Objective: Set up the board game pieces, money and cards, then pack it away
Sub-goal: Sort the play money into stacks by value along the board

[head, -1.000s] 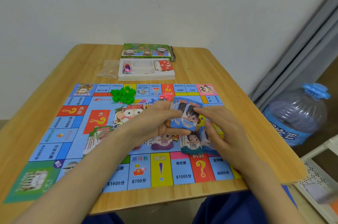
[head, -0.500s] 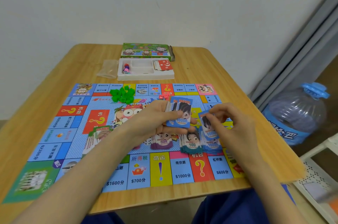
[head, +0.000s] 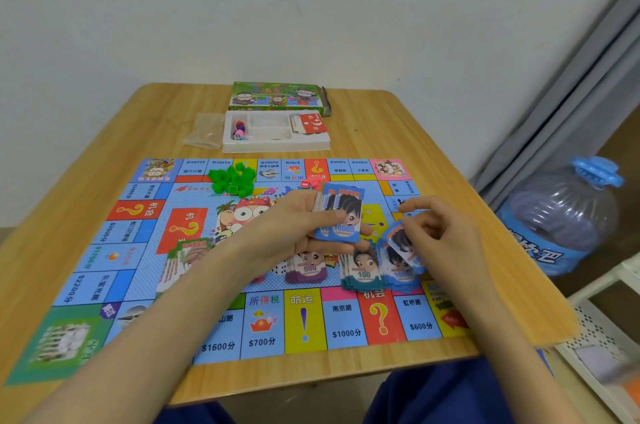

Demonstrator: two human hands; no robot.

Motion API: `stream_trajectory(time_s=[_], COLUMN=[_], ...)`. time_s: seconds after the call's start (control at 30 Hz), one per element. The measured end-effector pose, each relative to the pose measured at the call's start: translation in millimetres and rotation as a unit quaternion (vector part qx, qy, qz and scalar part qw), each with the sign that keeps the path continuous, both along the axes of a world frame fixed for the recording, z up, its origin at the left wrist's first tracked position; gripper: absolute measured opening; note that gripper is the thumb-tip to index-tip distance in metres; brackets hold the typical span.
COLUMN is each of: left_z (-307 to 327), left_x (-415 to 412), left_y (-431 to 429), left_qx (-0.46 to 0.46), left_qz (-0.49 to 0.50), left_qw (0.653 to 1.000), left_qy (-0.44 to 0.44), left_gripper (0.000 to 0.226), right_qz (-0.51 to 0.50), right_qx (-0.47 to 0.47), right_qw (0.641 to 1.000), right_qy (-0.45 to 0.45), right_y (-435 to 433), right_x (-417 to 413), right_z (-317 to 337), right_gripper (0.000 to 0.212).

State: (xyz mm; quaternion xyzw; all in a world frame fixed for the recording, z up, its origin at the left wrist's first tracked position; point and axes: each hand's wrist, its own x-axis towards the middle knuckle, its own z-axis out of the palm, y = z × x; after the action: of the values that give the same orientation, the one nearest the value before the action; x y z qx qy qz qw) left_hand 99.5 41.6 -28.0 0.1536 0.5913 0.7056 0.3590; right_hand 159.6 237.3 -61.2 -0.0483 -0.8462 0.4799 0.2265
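The colourful game board (head: 104, 250) lies flat on the wooden table (head: 433, 153). My left hand (head: 294, 226) grips a stack of blue 10000 notes (head: 341, 215) above the board's middle. My right hand (head: 440, 236) pinches a single blue note (head: 401, 243) just above the blue pile (head: 401, 273) on the board. Beside that pile lie a teal 100 pile (head: 362, 273) and a purple 500 pile (head: 306, 269). A green-edged pile (head: 183, 253) lies left of my forearm. Green houses (head: 232, 179) are heaped near the board's far edge.
A white plastic tray (head: 277, 144) at the back holds small pawns (head: 239, 130) and red question-mark cards (head: 310, 123). Behind it stands the green game box (head: 277, 96), with a clear bag (head: 206, 130) to the left. A big water jug (head: 564, 215) stands right of the table.
My right hand drew one blue note off the stack in my left hand and carried it right and down over the blue pile. The left hand stayed nearly still.
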Motion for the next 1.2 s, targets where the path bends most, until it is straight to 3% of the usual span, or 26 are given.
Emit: stream_trajectory(time_s=[0.2, 0.57, 0.83, 1.2], left_z=[-0.8, 0.0, 0.5, 1.4], left_x=[-0.2, -0.1, -0.4, 0.5], left_y=[0.0, 0.4, 0.5, 0.6], left_qx=[-0.002, 0.000, -0.001, -0.009], left_qz=[0.003, 0.011, 0.014, 0.019], left_qw=[1.000, 1.000, 1.000, 1.000], left_qy=[0.000, -0.005, -0.011, -0.006], left_gripper=[0.018, 0.014, 0.023, 0.015], right_qz=[-0.028, -0.055, -0.020, -0.028], right_qx=[-0.068, -0.078, 0.020, 0.074], right_qw=[0.996, 0.993, 0.996, 0.995], right_qy=[-0.044, -0.073, -0.081, -0.059], right_y=[-0.6, -2.5, -2.7, -1.6], right_x=[0.9, 1.2, 0.4, 0.1], right_z=[4.3, 7.8, 2.1, -0.6], right_gripper=[0.019, 0.023, 0.021, 0.025])
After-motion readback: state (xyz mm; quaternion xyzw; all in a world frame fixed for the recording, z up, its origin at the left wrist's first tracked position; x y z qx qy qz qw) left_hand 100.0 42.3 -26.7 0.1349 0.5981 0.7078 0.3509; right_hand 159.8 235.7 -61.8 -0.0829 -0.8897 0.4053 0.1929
